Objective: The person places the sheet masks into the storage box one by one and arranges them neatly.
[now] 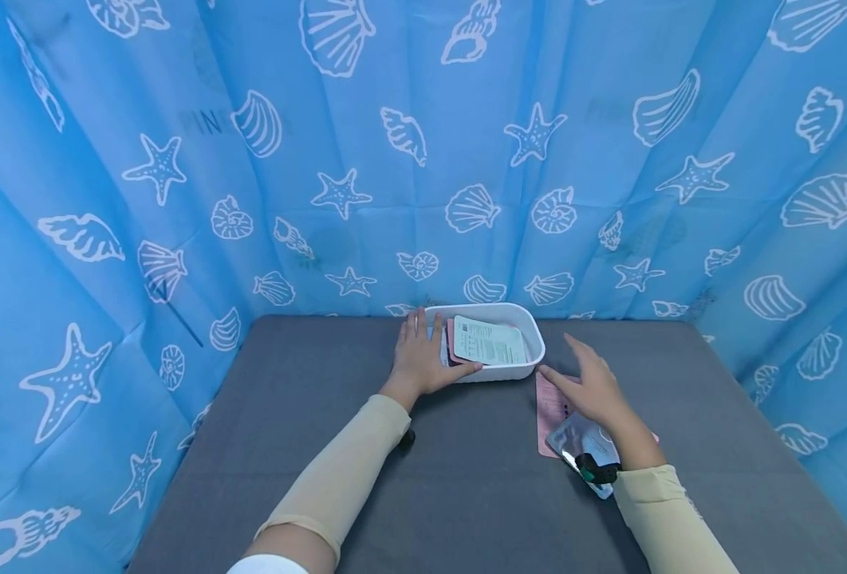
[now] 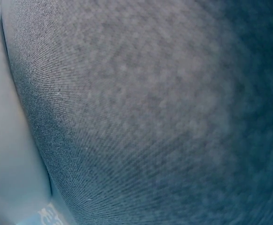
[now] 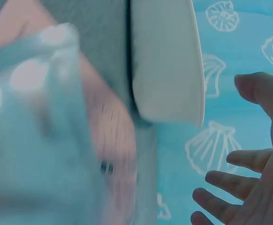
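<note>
In the head view a white plastic bin [image 1: 528, 371] stands at the back of the table. A pale green printed sachet [image 1: 491, 341] lies on top in it, with a pink sachet [image 1: 451, 341] partly showing beneath. My left hand [image 1: 421, 355] rests over the bin's left end, fingers spread and thumb along the front rim. Just off its right end my right hand [image 1: 590, 384] is held with fingers apart and nothing in them. Below that hand, a silver sachet [image 1: 574, 434] overlaps a pink printed sachet [image 1: 547, 414], both partly hidden by the hand and wrist.
The grey cloth-covered table [image 1: 466, 494] ends at a blue curtain [image 1: 409, 159] with white shell prints, which also hangs along both sides. In the left wrist view, grey cloth [image 2: 136, 93] fills most of the picture.
</note>
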Demonstrator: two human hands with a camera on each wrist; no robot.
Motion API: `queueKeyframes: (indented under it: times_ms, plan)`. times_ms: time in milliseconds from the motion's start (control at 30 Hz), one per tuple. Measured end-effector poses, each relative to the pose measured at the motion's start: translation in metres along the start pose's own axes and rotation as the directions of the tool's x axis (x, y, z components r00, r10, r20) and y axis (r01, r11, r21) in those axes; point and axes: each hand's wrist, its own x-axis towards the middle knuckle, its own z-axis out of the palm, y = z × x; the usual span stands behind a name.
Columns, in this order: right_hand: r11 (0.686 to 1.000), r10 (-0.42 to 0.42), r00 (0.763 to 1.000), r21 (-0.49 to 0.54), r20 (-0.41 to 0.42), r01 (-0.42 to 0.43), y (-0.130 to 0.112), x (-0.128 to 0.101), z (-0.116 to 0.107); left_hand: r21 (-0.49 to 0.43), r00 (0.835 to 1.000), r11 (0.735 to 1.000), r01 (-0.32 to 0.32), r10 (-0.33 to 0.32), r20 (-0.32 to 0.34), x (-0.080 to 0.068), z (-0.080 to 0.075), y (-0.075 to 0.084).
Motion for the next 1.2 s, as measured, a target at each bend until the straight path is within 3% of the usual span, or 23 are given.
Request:
queueKeyframes:
  times_ms: [233,567,1200]
  plan:
    - [0.999,-0.045,0.999,0.014,-0.01,0.045,0.027,-0.018,-0.015,0.001,1.0,1.0,0.005,-0.005,0.01,0.005,-0.001,-0.002]
    - [0.999,0.01,1.0,-0.035,0.02,-0.009,0.053,-0.044,-0.026,0.009,1.0,1.0,0.009,-0.01,0.03,0.006,0.001,-0.002]
    - [0.992,0.082,0.993,-0.108,0.086,-0.072,0.072,-0.071,-0.024,0.001,1.0,1.0,-0.004,0.004,-0.003,0.0,0.002,0.001]
